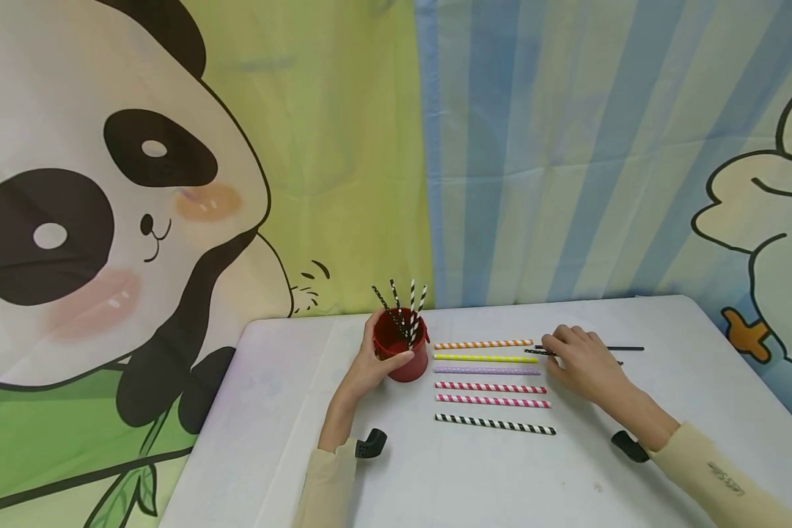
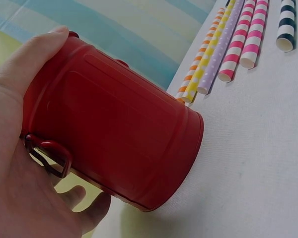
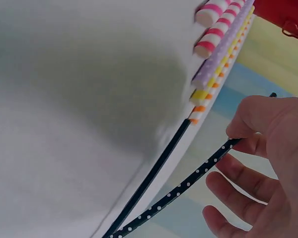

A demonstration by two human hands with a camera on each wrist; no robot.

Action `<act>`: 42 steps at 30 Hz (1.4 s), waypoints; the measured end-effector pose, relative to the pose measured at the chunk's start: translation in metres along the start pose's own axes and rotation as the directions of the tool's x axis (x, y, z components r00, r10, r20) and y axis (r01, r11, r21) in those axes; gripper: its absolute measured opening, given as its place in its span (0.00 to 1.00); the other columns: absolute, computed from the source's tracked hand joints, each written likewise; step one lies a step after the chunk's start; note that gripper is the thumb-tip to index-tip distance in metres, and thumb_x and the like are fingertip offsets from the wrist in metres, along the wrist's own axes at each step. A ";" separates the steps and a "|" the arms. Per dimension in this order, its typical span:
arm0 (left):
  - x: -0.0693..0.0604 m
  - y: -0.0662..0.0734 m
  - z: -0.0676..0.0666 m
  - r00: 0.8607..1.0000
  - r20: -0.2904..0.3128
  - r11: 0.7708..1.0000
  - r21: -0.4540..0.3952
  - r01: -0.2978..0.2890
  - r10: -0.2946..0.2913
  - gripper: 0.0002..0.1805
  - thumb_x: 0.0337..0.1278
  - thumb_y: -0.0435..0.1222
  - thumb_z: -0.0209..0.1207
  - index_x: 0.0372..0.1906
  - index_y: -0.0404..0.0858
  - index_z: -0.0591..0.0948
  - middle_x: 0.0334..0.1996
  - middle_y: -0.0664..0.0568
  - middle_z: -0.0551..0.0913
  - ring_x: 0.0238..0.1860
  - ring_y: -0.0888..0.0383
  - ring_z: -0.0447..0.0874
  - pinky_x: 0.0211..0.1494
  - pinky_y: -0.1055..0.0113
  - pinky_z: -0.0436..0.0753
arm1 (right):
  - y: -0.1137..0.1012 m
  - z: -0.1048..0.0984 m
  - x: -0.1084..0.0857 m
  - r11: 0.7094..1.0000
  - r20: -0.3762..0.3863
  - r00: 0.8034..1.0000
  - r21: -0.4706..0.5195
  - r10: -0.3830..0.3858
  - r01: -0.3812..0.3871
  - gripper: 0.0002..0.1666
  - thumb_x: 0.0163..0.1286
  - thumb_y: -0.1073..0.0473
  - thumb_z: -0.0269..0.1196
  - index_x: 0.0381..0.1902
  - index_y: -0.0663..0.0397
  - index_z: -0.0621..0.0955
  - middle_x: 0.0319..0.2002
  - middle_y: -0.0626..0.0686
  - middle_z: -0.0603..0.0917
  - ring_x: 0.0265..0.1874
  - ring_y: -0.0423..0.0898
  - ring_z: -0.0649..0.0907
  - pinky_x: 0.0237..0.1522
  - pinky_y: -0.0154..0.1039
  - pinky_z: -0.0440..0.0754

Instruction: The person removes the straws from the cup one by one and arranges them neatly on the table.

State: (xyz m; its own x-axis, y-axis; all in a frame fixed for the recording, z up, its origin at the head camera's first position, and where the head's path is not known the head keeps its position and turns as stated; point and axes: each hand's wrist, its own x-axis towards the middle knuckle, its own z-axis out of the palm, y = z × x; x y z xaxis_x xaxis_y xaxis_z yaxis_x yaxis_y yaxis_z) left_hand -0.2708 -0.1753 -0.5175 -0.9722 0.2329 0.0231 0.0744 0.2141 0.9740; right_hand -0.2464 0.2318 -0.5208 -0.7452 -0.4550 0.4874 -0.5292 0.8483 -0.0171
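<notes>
right of the red bucket [image 1: 412, 370], a slim black straw [image 3: 176, 190] dotted white
the right grip [image 1: 582, 361] pinches it; the left grip [image 1: 366, 365] curls round the bucket.

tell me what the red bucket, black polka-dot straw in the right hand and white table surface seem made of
Red bucket: probably painted metal with a satin sheen, judging by pressed panels and soft highlights.
Black polka-dot straw: paper or plastic, hard to tell; smooth, with printed-looking dots.
White table surface: likely matte woven cloth, as a fine weave-like texture shows.
</notes>
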 end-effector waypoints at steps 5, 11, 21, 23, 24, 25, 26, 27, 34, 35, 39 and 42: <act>-0.010 0.022 0.000 1.000 0.013 1.000 -0.012 -0.001 0.001 0.55 0.55 0.36 0.69 0.80 0.48 0.47 0.74 0.46 0.60 0.75 0.45 0.58 0.68 0.43 0.75 | 0.009 -0.001 -0.007 1.000 0.049 0.999 -0.019 0.020 -0.019 0.11 0.55 0.64 0.69 0.35 0.49 0.78 0.32 0.50 0.77 0.32 0.51 0.75 0.31 0.49 0.73; -0.013 0.025 0.000 1.000 0.010 1.000 -0.012 -0.001 0.001 0.55 0.55 0.37 0.69 0.80 0.48 0.46 0.75 0.46 0.60 0.75 0.45 0.57 0.69 0.43 0.75 | 0.018 -0.003 -0.013 0.997 0.135 0.988 -0.036 0.078 -0.074 0.10 0.57 0.64 0.70 0.36 0.51 0.81 0.34 0.51 0.79 0.35 0.54 0.78 0.34 0.53 0.75; 0.001 -0.007 0.000 1.000 -0.017 1.000 0.002 -0.002 0.002 0.56 0.55 0.38 0.70 0.79 0.60 0.46 0.75 0.51 0.59 0.76 0.47 0.56 0.68 0.42 0.75 | 0.023 -0.002 -0.016 0.985 0.246 0.953 -0.045 0.175 -0.169 0.08 0.59 0.65 0.70 0.36 0.51 0.84 0.36 0.53 0.80 0.39 0.58 0.79 0.36 0.57 0.77; 0.001 -0.007 0.000 1.000 -0.019 1.000 0.000 -0.016 0.016 0.55 0.54 0.39 0.71 0.78 0.62 0.48 0.75 0.52 0.60 0.75 0.48 0.57 0.68 0.42 0.76 | 0.023 -0.002 -0.016 0.984 0.246 0.952 -0.043 0.179 -0.174 0.07 0.58 0.65 0.70 0.36 0.52 0.84 0.36 0.54 0.80 0.38 0.58 0.79 0.36 0.57 0.77; 0.001 -0.007 0.000 1.000 -0.019 1.000 0.000 -0.020 0.020 0.54 0.54 0.40 0.71 0.78 0.63 0.48 0.74 0.53 0.60 0.75 0.48 0.58 0.67 0.43 0.76 | 0.023 -0.002 -0.015 0.984 0.246 0.952 -0.043 0.180 -0.175 0.07 0.58 0.65 0.69 0.35 0.52 0.84 0.36 0.54 0.81 0.38 0.58 0.79 0.36 0.57 0.77; 0.001 -0.008 0.000 1.000 -0.019 1.000 0.000 -0.023 0.023 0.54 0.54 0.40 0.71 0.77 0.63 0.48 0.74 0.53 0.61 0.75 0.49 0.58 0.67 0.43 0.77 | 0.023 -0.002 -0.015 0.984 0.247 0.952 -0.044 0.180 -0.175 0.07 0.58 0.66 0.69 0.35 0.52 0.84 0.36 0.54 0.81 0.38 0.58 0.79 0.36 0.57 0.77; 0.001 -0.007 0.000 1.000 -0.018 1.000 0.001 -0.024 0.024 0.54 0.54 0.41 0.71 0.77 0.64 0.49 0.74 0.53 0.61 0.75 0.49 0.58 0.67 0.43 0.77 | 0.023 -0.002 -0.015 0.984 0.249 0.952 -0.046 0.181 -0.175 0.07 0.58 0.66 0.70 0.35 0.52 0.85 0.36 0.54 0.81 0.38 0.58 0.79 0.36 0.57 0.77; 0.001 -0.007 0.000 1.000 -0.018 1.000 0.001 -0.025 0.025 0.54 0.54 0.41 0.71 0.77 0.65 0.49 0.74 0.54 0.61 0.75 0.49 0.58 0.67 0.44 0.77 | 0.023 -0.002 -0.015 0.983 0.251 0.951 -0.047 0.181 -0.175 0.06 0.58 0.66 0.70 0.34 0.52 0.85 0.36 0.54 0.81 0.38 0.58 0.79 0.36 0.57 0.77; 0.002 -0.008 0.000 1.000 -0.019 1.000 0.007 -0.016 0.016 0.53 0.54 0.43 0.72 0.76 0.65 0.49 0.73 0.54 0.61 0.74 0.49 0.58 0.66 0.44 0.78 | 0.022 -0.002 -0.014 0.983 0.263 0.947 -0.053 0.184 -0.176 0.06 0.58 0.65 0.71 0.33 0.51 0.84 0.35 0.54 0.81 0.36 0.57 0.79 0.34 0.55 0.77; 0.002 -0.008 0.000 1.000 -0.020 1.000 0.008 -0.013 0.014 0.53 0.53 0.43 0.72 0.76 0.65 0.49 0.73 0.54 0.62 0.74 0.49 0.58 0.66 0.44 0.78 | 0.022 -0.002 -0.014 0.983 0.263 0.947 -0.052 0.184 -0.177 0.06 0.58 0.65 0.71 0.33 0.51 0.84 0.35 0.54 0.81 0.36 0.57 0.79 0.34 0.56 0.77; 0.002 -0.008 0.000 1.000 -0.018 1.000 0.006 -0.011 0.011 0.53 0.53 0.43 0.72 0.76 0.65 0.50 0.73 0.53 0.61 0.74 0.49 0.58 0.66 0.44 0.77 | 0.022 -0.002 -0.014 0.982 0.270 0.944 -0.048 0.190 -0.184 0.06 0.59 0.65 0.71 0.33 0.52 0.84 0.35 0.54 0.81 0.37 0.57 0.79 0.35 0.57 0.77; 0.002 -0.009 0.000 1.000 -0.017 1.000 0.002 -0.011 0.011 0.53 0.53 0.43 0.72 0.76 0.65 0.50 0.73 0.53 0.61 0.74 0.49 0.58 0.66 0.44 0.77 | 0.022 -0.003 -0.014 0.981 0.276 0.941 -0.047 0.196 -0.191 0.06 0.59 0.64 0.71 0.34 0.52 0.84 0.35 0.54 0.81 0.37 0.57 0.79 0.36 0.57 0.78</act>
State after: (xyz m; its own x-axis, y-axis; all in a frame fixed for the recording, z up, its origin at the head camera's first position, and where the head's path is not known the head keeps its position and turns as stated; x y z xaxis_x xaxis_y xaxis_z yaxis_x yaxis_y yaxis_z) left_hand -0.2737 -0.1765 -0.5259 -0.9749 0.2194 0.0374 0.0854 0.2133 0.9732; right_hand -0.2463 0.2572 -0.5256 -0.9169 -0.3363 0.2148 -0.3576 0.9314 -0.0683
